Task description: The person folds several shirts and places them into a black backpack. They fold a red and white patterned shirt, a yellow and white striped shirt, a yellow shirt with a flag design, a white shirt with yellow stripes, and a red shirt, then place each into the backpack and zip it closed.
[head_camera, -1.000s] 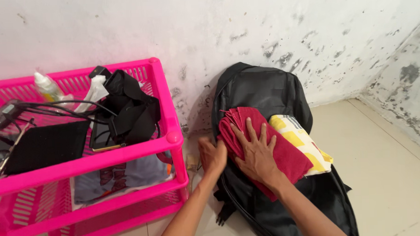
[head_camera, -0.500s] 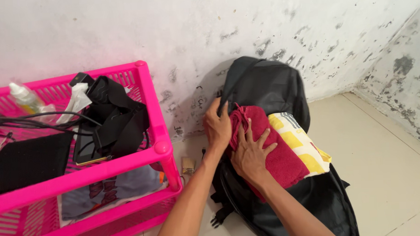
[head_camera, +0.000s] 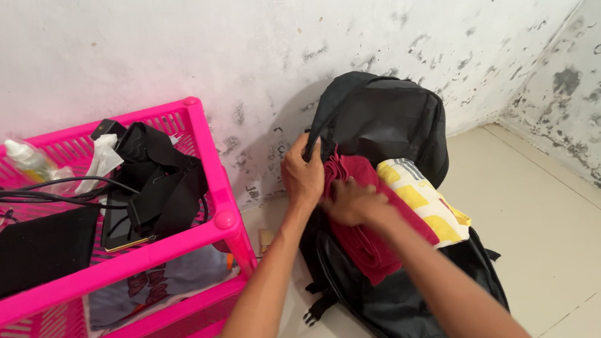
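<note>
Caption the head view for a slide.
Left hand grips the black backpack open; right hand presses on red cloth.

Head camera looks down, close, at the backpack (head_camera: 379,126) by the wall (head_camera: 243,44).

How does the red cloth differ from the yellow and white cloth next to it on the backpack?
The red cloth is one plain dark colour; the yellow and white cloth is patterned. The right hand presses on the red cloth, while nothing touches the yellow and white cloth. The red cloth lies nearer the pink rack. Both are folded and rest on the black backpack.
</note>
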